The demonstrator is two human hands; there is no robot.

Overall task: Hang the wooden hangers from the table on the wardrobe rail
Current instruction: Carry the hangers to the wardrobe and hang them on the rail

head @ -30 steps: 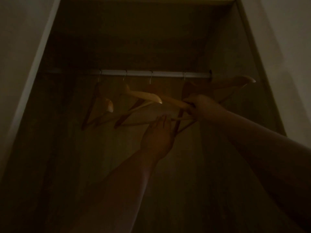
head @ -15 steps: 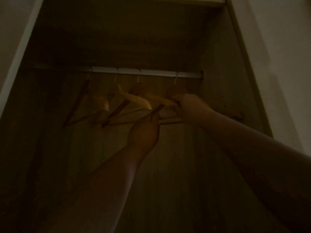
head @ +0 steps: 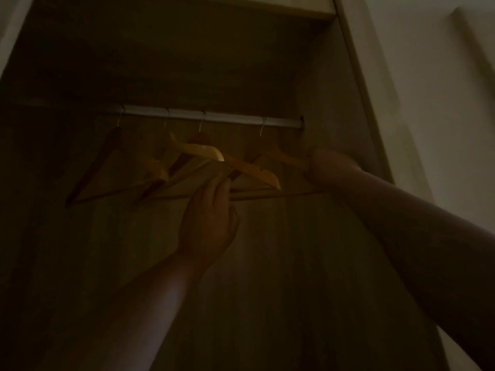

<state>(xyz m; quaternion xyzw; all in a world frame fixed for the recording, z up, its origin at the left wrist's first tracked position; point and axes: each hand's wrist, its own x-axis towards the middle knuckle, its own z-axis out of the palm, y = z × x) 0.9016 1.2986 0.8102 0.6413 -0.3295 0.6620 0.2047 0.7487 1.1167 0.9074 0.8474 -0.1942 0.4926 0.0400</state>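
Under rail (head: 214,117) | right hand (head: 325,170) shifted right (fourth hanger (head: 284,158) swung)

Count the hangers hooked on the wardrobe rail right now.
4. Their hooks sit along the rail: far-left hanger, second hanger, third hanger by the left hand, and rightmost hanger at the right hand. Darkness may hide more.

A pale wall (head: 434,108) (dim, blurred) flanks the opening; a shelf (head: 241,6) spans above.
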